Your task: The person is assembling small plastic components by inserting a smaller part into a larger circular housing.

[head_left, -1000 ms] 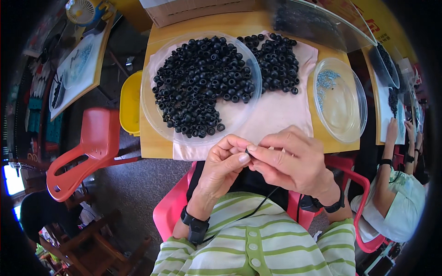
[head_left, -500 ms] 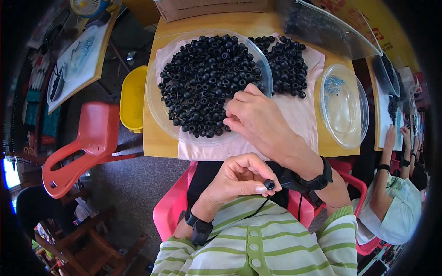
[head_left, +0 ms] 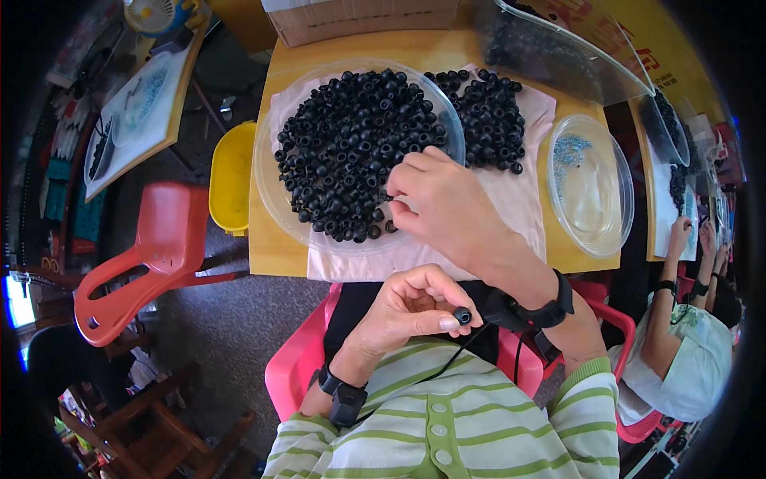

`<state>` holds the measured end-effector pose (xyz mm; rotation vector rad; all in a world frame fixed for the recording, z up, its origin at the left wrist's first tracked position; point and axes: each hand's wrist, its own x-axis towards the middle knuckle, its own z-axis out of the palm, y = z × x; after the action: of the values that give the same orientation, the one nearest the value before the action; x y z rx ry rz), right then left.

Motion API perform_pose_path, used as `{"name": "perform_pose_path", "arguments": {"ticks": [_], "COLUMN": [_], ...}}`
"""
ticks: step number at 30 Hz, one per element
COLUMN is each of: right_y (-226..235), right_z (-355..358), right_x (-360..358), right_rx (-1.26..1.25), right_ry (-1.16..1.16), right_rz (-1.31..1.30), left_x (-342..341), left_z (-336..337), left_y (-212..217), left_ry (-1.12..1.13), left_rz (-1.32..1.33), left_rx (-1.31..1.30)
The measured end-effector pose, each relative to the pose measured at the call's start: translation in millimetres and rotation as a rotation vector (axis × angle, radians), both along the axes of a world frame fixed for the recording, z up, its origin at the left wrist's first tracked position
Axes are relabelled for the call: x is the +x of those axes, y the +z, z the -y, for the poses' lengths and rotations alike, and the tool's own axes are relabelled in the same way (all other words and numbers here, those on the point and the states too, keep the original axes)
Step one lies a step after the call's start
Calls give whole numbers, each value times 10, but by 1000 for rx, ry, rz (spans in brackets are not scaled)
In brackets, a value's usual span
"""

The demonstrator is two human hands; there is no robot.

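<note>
My left hand (head_left: 403, 307) is closed in front of my shirt, pinching a small black round part with a hole (head_left: 462, 315) between thumb and fingertips. My right hand (head_left: 447, 203) reaches over the near right rim of a large clear round tray (head_left: 267, 188), its fingers curled toward a heap of black round parts (head_left: 359, 144). Thumb and forefinger come close together at the heap's edge; what lies between them cannot be made out. Both wrists wear black straps with small devices.
More black parts (head_left: 491, 120) lie on a pink cloth (head_left: 523, 215). A clear oval dish (head_left: 590, 227) with small bluish pieces stands right. Behind are a cardboard box (head_left: 359, 20) and a clear bin (head_left: 558, 60). A yellow tub (head_left: 227, 180) and red chair (head_left: 163, 231) stand left; people work at right.
My right hand stays at the tray's near right edge with only a slight shift. A few black parts near its fingers lie differently. My left hand keeps its part, barely moved.
</note>
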<state>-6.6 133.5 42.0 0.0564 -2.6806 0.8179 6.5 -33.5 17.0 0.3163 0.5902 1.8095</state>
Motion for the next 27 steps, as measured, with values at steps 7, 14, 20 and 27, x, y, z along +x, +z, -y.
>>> {"name": "perform_pose_path", "arguments": {"ticks": [7, 14, 20, 27], "right_y": [184, -37, -47, -144], "right_z": [-355, -516, -533, -582], "right_x": [647, 990, 1052, 1049], "right_rx": [88, 41, -92, -79], "right_ry": [-222, -361, -375, -268], "right_rz": [-36, 70, 65, -41], "left_x": [38, 100, 141, 147], "left_z": [-57, -168, -179, -218], "left_y": [-4, -27, -24, -11], "left_ry": [15, -21, -1, 27], "left_rz": [-26, -37, -48, -109], "left_rx": [-60, -92, -129, -163]}}
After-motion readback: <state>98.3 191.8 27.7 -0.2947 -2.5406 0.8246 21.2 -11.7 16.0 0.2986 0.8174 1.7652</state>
